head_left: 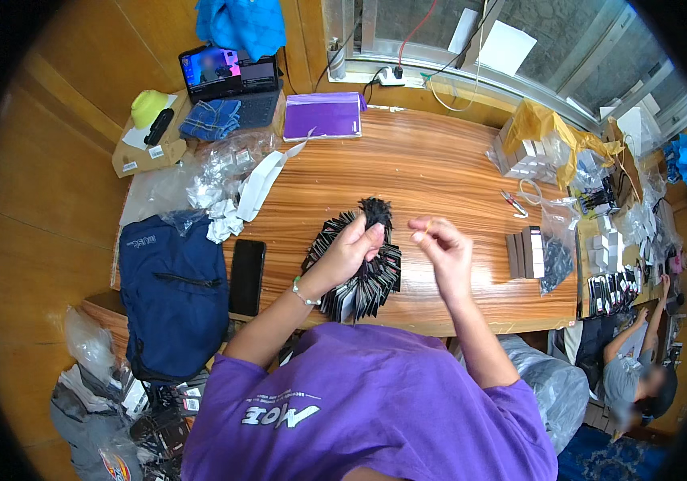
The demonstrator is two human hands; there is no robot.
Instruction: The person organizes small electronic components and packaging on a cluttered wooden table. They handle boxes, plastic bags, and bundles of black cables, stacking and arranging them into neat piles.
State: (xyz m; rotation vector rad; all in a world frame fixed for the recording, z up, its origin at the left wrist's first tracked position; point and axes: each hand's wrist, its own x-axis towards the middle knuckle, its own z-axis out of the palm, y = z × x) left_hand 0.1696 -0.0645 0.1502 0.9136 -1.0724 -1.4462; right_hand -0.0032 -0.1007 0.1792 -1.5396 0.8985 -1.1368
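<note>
Over the near middle of the wooden table, my left hand is closed around the gathered neck of a bundle of black hang tags. The flat tags fan out below and around the fist, and a dark tuft of their strings sticks up past the fingers. To the right, apart from the bundle, my right hand is raised with fingertips pinched. A thin yellowish band shows faintly at those fingertips; its full shape is too small to make out.
Left of the bundle lie a black phone and a dark blue bag. Farther back are a purple book and a laptop. Small boxes and pliers lie to the right. Another person sits far right.
</note>
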